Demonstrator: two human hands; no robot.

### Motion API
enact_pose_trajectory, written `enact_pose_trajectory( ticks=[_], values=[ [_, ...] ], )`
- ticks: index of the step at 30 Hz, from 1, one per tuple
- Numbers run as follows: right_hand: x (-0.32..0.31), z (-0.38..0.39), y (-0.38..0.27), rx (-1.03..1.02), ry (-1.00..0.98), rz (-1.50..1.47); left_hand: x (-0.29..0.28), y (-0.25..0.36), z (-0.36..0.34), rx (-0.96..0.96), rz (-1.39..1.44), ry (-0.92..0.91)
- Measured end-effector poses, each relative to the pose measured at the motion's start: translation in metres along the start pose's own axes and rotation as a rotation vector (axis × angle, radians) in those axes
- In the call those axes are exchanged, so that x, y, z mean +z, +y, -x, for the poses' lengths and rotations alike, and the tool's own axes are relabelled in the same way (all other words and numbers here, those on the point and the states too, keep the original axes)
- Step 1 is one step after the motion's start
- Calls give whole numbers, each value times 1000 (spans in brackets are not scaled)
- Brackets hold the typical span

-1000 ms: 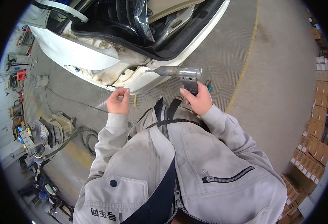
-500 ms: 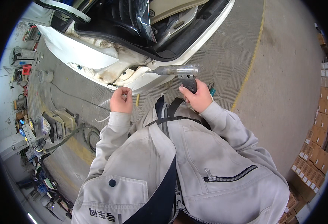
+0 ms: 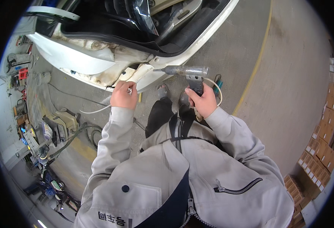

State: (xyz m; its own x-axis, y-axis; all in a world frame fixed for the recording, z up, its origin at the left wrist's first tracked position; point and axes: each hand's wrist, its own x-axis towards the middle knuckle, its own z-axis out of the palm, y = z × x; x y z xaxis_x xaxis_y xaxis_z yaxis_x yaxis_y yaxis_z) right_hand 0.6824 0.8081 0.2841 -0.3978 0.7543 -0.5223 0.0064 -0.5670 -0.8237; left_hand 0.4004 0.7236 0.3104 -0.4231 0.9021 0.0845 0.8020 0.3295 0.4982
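Observation:
My right hand (image 3: pixel 205 99) is closed around the black handle of a hot-air gun (image 3: pixel 186 71), which has a metal barrel and a narrow nozzle pointing left. Its tip is close to a pale, torn-looking panel piece (image 3: pixel 138 72) at the corner of a white car (image 3: pixel 75 57). A pale cord (image 3: pixel 221 95) loops beside the handle. Just below that corner, my left hand (image 3: pixel 124 95) is closed with its fingertips pinched. A thin white strand (image 3: pixel 94 112) trails left from it. The fingers partly hide where they hold it.
The car's open trunk (image 3: pixel 117 41) holds dark and beige parts. A teal object (image 3: pixel 218 84) lies on the floor right of my hand. A beige machine (image 3: pixel 62 125) with dark hoses stands at left. Stacked cardboard boxes (image 3: pixel 319 152) line the right. My feet stand below the car corner.
My left hand has moved up towards the car corner. The gun has shifted slightly right, and its cord loop now shows. My body has leaned back, so my legs and feet have come into view.

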Motion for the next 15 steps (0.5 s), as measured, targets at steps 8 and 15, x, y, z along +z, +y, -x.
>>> enact_pose_trajectory(
  ticks=[8,15],
  values=[
    [16,1,57,102,114,-153,36,-23,-33,188,-288,-100],
    [39,-19,90,-29,189,-268,41,-33,-51,284,-348,-163]
  ],
)
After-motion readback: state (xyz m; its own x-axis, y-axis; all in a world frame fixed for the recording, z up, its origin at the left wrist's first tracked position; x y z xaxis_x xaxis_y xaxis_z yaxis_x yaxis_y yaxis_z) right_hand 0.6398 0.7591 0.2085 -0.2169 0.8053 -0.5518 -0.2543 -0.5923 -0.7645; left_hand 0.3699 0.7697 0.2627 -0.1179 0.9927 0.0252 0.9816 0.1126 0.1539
